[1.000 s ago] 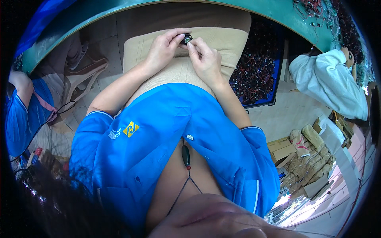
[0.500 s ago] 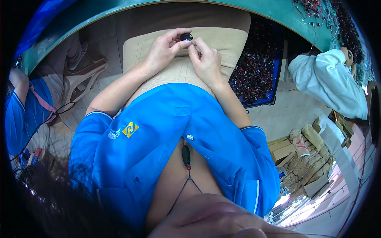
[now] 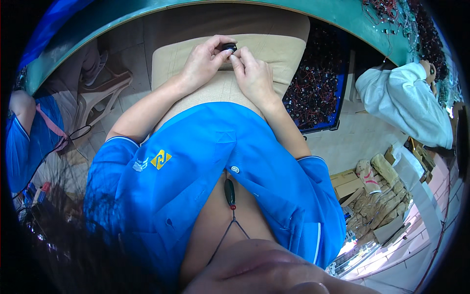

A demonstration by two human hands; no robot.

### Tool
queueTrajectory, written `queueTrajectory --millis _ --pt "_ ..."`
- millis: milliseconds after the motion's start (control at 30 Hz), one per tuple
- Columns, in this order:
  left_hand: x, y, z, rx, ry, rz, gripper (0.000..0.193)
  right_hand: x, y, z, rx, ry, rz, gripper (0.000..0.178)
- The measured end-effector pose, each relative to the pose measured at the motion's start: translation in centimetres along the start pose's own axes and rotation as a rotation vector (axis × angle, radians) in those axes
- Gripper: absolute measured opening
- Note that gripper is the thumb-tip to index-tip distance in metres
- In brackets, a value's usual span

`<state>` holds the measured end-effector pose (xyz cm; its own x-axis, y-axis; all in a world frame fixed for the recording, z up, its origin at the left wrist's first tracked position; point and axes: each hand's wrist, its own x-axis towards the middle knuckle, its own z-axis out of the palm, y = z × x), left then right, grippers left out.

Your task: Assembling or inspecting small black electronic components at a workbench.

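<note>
Cloth (image 3: 169,63), beige and creased, lies below the person's left hand (image 3: 205,57) and right hand (image 3: 253,73). Over the far part of the cloth is a small black round thing (image 3: 228,46), and the left hand's grip is closed on it, with the thumb on the near side and a finger on the far side. The right hand's thumb and finger are close together just beside it, but I cannot tell if that grip is open a bit, touching the round thing, or pinching something tiny. The round thing is little and looks smooth, so it could slip out if the left grip squeezes too hard at one edge. If the right hand pokes it from the side, it could tip and pop out too. Then it might roll off the cloth and drop to the floor (image 3: 338,152). To the right of the cloth is a blue bin (image 3: 337,115) with lots of little dark parts (image 3: 313,88); if the round thing fell in there, it would be hard to find. Past the cloth is the green counter (image 3: 338,12), and a quick lift could bump a hand on its edge. Fingers hide much of the round thing, so a crooked bit could be missed.
</note>
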<state>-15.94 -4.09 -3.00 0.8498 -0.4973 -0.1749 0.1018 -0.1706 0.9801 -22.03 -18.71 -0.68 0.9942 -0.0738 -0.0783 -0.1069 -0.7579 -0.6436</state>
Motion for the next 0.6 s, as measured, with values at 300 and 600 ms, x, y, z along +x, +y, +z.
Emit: queueTrajectory --millis 300,600 --pt "0.5 -0.1 0.1 0.163 0.089 0.036 0.024 0.4 0.5 -0.1 -0.037 -0.029 0.036 0.013" --pt "4.1 1.5 -0.6 0.211 -0.005 0.269 0.023 -0.5 2.7 -2.2 0.109 0.088 0.08 0.013"
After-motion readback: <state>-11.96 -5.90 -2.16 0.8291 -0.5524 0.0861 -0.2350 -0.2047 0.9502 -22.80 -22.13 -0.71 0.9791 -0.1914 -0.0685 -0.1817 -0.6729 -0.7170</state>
